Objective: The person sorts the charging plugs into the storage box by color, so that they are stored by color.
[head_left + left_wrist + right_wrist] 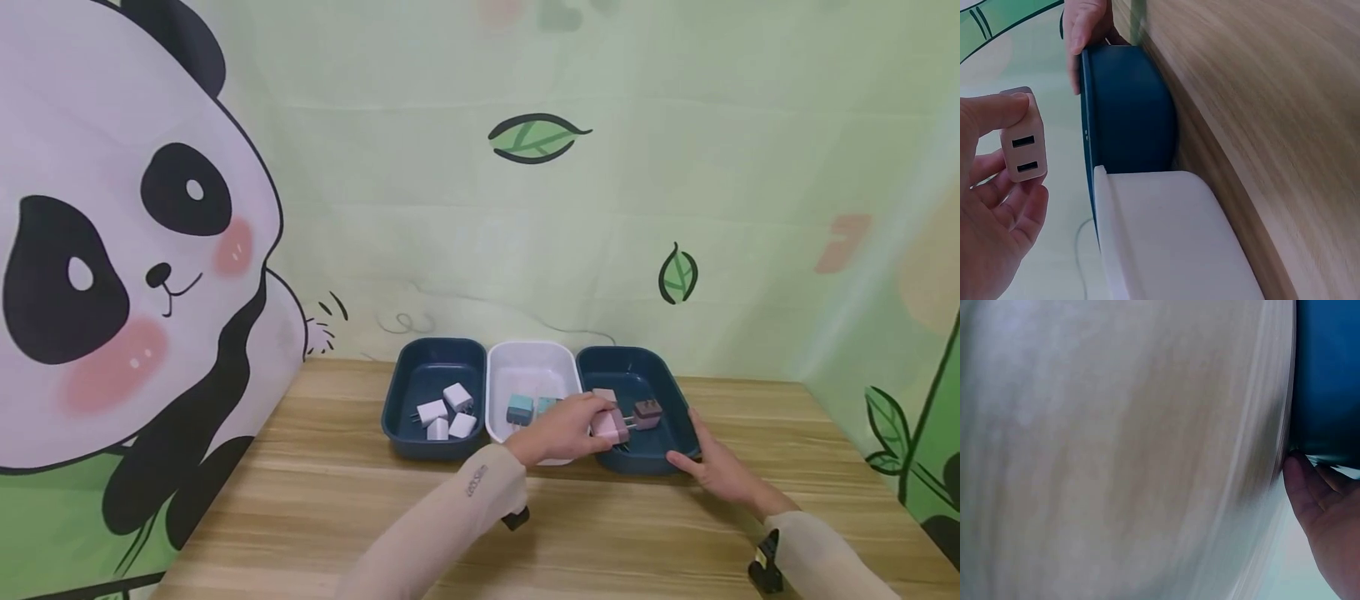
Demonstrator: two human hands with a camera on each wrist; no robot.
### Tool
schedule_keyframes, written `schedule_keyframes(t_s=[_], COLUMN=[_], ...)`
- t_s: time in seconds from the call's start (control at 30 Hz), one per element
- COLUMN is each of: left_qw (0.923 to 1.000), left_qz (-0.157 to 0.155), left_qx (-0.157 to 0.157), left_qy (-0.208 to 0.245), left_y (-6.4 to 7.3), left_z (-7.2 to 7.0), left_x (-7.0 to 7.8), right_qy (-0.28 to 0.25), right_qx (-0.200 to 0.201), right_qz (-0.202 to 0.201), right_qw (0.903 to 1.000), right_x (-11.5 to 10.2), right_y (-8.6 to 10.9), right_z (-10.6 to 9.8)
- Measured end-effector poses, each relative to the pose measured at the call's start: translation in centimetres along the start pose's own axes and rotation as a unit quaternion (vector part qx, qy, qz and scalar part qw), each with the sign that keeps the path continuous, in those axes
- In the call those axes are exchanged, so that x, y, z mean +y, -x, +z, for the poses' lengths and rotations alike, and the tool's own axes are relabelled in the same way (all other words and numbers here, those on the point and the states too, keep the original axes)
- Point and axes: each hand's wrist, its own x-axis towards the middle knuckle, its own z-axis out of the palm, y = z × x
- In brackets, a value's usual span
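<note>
My left hand (566, 427) pinches a pink plug-in USB charger (610, 427) over the right-hand dark blue bin (628, 360). In the left wrist view, two USB slots on the charger (1025, 150) face the camera, with the thumb across one end. Inside that bin lie a dusky pink charger (647, 414), prongs showing, and another pink one (604, 395) partly hidden behind the held charger. My right hand (716, 467) holds the bin's front right corner, thumb at the front and fingers along the side. The right wrist view shows its fingertips against the blue wall (1329, 381).
A white bin (531, 354) with teal chargers (520, 408) stands in the middle, partly behind the left hand. Left of it, another dark blue bin (435, 350) holds several white chargers (432, 412). The bins sit side by side on a wooden table (600, 533), before a panda-printed cloth backdrop (450, 208).
</note>
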Motion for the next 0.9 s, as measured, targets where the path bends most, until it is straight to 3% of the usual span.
schedule_keyframes(t_s=[0.2, 0.5, 0.9], left_qw=[0.9995, 0.999, 0.9988], left_qz=[0.003, -0.024, -0.031], left_qx=[0.012, 0.018, 0.024], left_qy=[0.029, 0.032, 0.028], left_y=[-0.9, -1.8, -2.5], left_z=[0.5, 1.3, 2.4], left_x=[0.0, 0.0, 0.0], right_qy=[-0.004, -0.005, -0.008], right_qx=[0.0, 0.002, 0.001], right_qz=[0.003, 0.003, 0.005], right_qw=[1.0, 1.0, 1.0], right_x=[0.0, -0.5, -0.3], right_y=[-0.1, 0.1, 0.0], right_z=[-0.1, 0.0, 0.0])
